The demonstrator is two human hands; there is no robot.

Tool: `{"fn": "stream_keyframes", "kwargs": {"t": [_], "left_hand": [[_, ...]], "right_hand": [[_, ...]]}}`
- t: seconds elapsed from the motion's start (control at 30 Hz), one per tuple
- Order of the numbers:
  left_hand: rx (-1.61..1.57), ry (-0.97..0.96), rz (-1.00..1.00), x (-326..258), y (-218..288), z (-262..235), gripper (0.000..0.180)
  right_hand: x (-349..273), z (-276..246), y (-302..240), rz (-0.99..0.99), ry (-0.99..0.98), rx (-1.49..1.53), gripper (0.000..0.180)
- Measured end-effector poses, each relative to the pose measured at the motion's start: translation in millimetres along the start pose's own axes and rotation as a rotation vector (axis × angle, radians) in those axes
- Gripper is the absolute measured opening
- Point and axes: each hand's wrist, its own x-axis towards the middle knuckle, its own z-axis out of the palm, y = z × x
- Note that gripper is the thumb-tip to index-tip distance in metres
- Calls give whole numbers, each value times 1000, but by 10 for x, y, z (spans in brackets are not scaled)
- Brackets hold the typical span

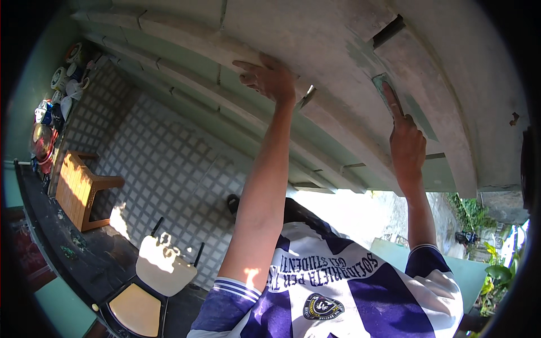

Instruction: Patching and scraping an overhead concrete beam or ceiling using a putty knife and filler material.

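My right hand [408, 141] is closed round the handle of a putty knife [389, 94]. The knife's blade end, smeared greenish grey, lies against a pale, patchy panel [332, 42], near a green painted strip. My left hand [271, 80] has its fingers spread and rests against a long pale board [191, 38] on the same structure, with nothing seen in it. Beside that wrist is a small gap [307, 97] between board ends. Above the putty knife a dark slot [389, 32] opens between the panel and another board [428, 84].
Several parallel slats [225, 96] cross green panels. At lower left stand a brown slatted stool [76, 183] and a chair with a tan seat [135, 308]. Tubs and bags [59, 96] crowd the far left. Plants [499, 276] grow at right, past a pale green board [468, 276].
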Motion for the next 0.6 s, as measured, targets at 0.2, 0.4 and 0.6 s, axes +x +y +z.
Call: {"fn": "stream_keyframes", "kwargs": {"t": [0.2,0.4,0.6], "left_hand": [[-27,-23,4,-33,32,65,79],[-16,10,17,-3,-9,50,79],[-59,8,28,0,-14,59,79]], "right_hand": [[350,-18,-303,20,97,91,91],[40,-18,-62,-8,22,-60,89],[170,-38,-233,34,-20,98,92]]}}
